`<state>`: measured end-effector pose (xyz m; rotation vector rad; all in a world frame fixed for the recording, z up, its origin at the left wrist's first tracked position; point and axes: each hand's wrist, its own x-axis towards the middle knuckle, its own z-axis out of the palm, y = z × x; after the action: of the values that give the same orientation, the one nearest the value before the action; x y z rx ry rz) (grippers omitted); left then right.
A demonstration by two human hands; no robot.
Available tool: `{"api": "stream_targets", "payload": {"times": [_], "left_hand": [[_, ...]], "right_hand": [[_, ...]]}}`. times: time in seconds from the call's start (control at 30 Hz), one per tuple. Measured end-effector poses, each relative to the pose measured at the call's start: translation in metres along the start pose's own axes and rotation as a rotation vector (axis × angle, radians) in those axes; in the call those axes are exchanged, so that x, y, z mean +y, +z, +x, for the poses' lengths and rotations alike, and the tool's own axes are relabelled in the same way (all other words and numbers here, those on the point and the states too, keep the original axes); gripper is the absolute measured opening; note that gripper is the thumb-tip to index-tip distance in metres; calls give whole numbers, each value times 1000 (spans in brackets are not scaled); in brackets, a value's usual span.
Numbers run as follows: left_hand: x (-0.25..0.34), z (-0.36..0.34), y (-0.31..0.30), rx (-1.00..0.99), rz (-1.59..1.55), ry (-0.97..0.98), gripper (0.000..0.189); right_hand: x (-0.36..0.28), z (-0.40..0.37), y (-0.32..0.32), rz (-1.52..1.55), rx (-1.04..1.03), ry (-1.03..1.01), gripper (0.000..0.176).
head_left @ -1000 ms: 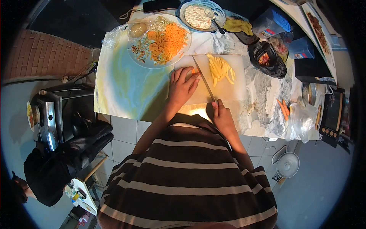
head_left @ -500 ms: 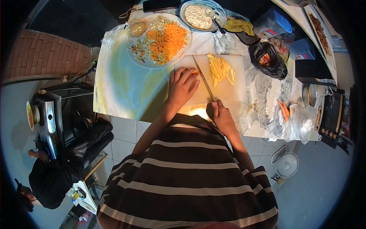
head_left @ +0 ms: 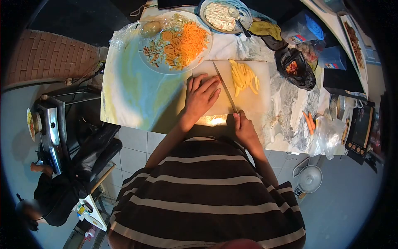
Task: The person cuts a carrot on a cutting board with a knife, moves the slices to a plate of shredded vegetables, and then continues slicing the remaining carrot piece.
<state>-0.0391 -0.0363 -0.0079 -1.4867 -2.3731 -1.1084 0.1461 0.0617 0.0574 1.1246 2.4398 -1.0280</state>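
Note:
My right hand grips the handle of a kitchen knife, its long blade slanting up and left over the pale cutting board. My left hand is on the board, left of the blade, fingers bent over a small orange piece of carrot that they mostly hide. The blade lies right beside those fingertips. A pile of pale yellow cut sticks, perhaps potato, rests right of the knife. Behind my left hand stands a large plate with shredded carrot and other shredded vegetables.
A bowl of creamy white mix with a spoon stands at the back. To the right are a black plastic bag, a blue-lidded container, whole carrots and a clear bag. Another person sits at left near a stove.
The view has shifted slightly. The knife blade and my left fingertips stay close together, and less of the orange piece shows now. The yellow sticks stay put.

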Motion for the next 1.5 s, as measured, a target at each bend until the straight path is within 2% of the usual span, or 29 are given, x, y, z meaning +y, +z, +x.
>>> {"api": "stream_targets", "payload": {"times": [0.3, 0.47, 0.7, 0.87, 0.97, 1.13, 1.23, 1.3, 1.47, 1.5], "left_hand": [[5, 1, -4, 0, 16, -45, 28], [3, 0, -3, -20, 21, -24, 34], [2, -1, -2, -9, -15, -6, 33], [4, 22, -16, 64, -177, -129, 40], [14, 61, -31, 163, -255, -42, 43], [27, 114, -5, 58, -348, 98, 49], [14, 119, 27, 54, -178, 157, 54], [9, 111, 39, -68, -61, 233, 58], [8, 113, 28, -64, -94, 221, 54], [8, 114, 15, 3, -191, 141, 54]], "right_hand": [[-8, -1, -8, -2, -1, 28, 43], [0, 2, -4, 2, -3, 13, 43], [4, 6, 8, -56, 41, 21, 40], [-5, 1, 7, -73, 47, 27, 38], [-2, 0, 11, -69, 77, 17, 38], [-9, -7, 4, 78, 50, -31, 38], [-9, -11, 8, 32, 64, 12, 38], [-8, -13, 9, 39, 67, 12, 38], [-5, -13, 10, 72, 73, 4, 41], [-6, -12, 7, 89, 61, 7, 41]]}}
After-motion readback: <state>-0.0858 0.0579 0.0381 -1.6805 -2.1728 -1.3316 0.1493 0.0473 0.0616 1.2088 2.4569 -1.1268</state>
